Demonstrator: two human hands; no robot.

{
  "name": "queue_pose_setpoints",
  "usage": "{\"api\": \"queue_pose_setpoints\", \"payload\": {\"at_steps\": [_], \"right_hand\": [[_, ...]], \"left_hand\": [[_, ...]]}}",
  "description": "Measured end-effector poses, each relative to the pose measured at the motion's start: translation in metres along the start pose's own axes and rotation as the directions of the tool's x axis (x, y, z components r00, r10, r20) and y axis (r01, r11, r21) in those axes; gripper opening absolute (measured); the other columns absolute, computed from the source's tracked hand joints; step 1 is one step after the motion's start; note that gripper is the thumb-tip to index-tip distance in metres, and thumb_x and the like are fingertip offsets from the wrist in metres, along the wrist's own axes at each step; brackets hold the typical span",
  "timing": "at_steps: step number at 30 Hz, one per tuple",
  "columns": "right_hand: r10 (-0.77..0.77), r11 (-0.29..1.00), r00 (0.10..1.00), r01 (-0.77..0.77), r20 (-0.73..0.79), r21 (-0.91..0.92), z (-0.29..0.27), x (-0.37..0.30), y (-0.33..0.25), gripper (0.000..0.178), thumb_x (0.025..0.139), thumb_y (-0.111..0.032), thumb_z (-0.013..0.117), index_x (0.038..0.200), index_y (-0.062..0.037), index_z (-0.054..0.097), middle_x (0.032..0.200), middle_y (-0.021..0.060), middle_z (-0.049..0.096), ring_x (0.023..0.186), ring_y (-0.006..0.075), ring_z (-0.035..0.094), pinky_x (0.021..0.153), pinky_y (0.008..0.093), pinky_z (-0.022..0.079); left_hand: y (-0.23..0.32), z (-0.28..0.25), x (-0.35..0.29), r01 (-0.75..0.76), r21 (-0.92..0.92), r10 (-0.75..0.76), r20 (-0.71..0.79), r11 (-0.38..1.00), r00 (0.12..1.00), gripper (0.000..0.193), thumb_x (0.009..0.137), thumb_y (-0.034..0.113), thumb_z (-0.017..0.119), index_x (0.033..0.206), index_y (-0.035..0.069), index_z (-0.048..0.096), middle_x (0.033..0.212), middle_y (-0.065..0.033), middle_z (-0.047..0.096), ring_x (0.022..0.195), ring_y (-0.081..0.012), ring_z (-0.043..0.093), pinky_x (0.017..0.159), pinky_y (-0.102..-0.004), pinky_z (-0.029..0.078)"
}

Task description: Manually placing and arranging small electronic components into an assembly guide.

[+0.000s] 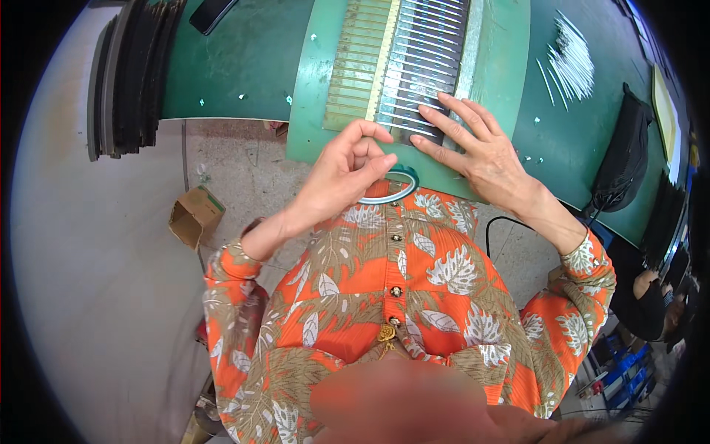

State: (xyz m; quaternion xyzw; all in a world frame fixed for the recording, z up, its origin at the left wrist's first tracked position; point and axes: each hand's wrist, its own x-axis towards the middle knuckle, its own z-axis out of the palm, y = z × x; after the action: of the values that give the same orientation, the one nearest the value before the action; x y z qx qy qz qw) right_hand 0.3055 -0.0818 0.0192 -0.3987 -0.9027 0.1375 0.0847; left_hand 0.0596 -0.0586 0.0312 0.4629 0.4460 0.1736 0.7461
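Note:
A flat jig (381,81) lies on a green board, with thin white rods (421,63) set in rows across its dark slotted part. My right hand (484,152) rests over the lower right of the jig, fingers stretched out and spread, fingertips touching the rod ends and the dark strip. Just off the jig's near left corner, my left hand (340,174) is curled, thumb and index tips a little apart. A roll of green tape (403,194) hangs at this hand, partly hidden by it; the lower fingers seem to hold it.
Loose white rods (569,63) lie in a pile at the right of the green table. A black pouch (625,152) sits near the right edge. Dark strips (133,81) are stacked at the left, by a phone (212,15). A cardboard box (196,216) stands on the floor.

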Motion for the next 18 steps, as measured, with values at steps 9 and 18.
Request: {"api": "queue_pose_setpoints", "payload": {"at_steps": [9, 18], "right_hand": [[0.602, 0.608, 0.797, -0.496, 0.048, 0.620, -0.003, 0.010, -0.009, 0.050, 0.084, 0.003, 0.050, 0.130, -0.0151, 0.045, 0.072, 0.0040, 0.055, 0.065, 0.0122, 0.054, 0.061, 0.0260, 0.044], [0.720, 0.515, 0.666, -0.323, -0.197, 0.794, 0.048, 0.010, -0.015, 0.027, 0.093, -0.005, 0.045, 0.120, 0.0004, 0.043, 0.056, 0.0014, 0.036, 0.050, 0.0039, 0.031, 0.046, 0.0218, 0.025]], "left_hand": [[0.009, -0.024, -0.011, 0.490, -0.310, -0.425, 0.255, 0.815, 0.869, 0.042, 0.088, 0.019, 0.059, 0.122, 0.005, 0.040, 0.073, -0.0004, 0.051, 0.064, -0.0070, 0.052, 0.049, -0.0247, 0.049], [-0.011, -0.037, -0.009, 0.545, -0.363, -0.451, 0.315, 0.756, 0.835, 0.040, 0.088, 0.022, 0.058, 0.122, 0.005, 0.046, 0.082, -0.0042, 0.058, 0.071, -0.0109, 0.059, 0.054, -0.0243, 0.052]]}}
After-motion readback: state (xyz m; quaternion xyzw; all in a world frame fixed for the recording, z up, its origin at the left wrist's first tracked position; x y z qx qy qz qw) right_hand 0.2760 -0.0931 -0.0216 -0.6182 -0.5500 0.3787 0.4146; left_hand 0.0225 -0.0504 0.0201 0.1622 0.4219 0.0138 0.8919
